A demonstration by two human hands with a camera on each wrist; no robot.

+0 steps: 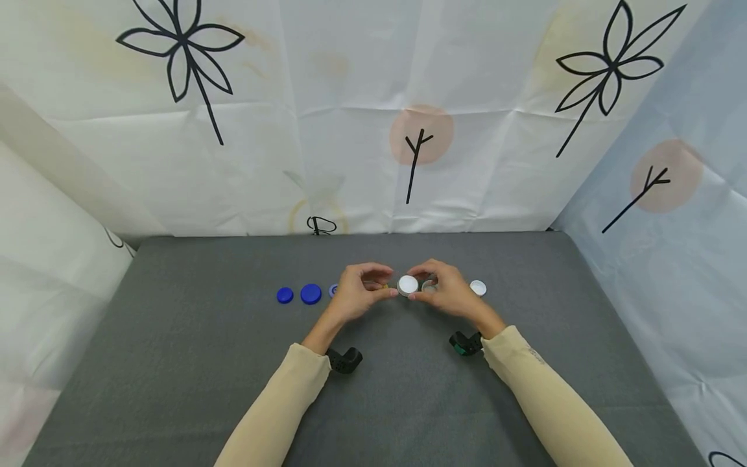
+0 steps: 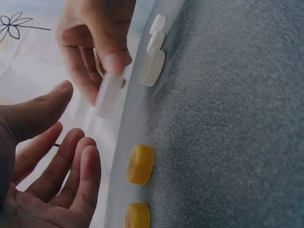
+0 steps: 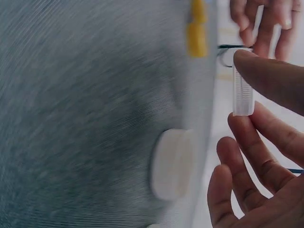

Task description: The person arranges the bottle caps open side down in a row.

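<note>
A white ribbed bottle cap (image 1: 408, 285) is pinched between the thumb and fingers of my right hand (image 1: 446, 290), raised off the table. In the right wrist view the cap (image 3: 243, 92) is turned edge-on and shows fine ridges along its side. My left hand (image 1: 357, 293) hovers just left of it with thumb and fingers apart; the left wrist view shows nothing between them. Two yellow caps (image 2: 141, 165) lie on the table by the left hand. Under the right hand sits a thicker white cap (image 3: 172, 164), partly covered by the fingers in the head view.
Left of the hands, a small blue cap (image 1: 284, 295) and a larger blue cap (image 1: 310, 294) lie in a row with a pale-centred one (image 1: 333, 290), half hidden. A white cap (image 1: 478, 288) lies right. A grey cloth (image 1: 403, 402) covers the table; printed curtains surround it.
</note>
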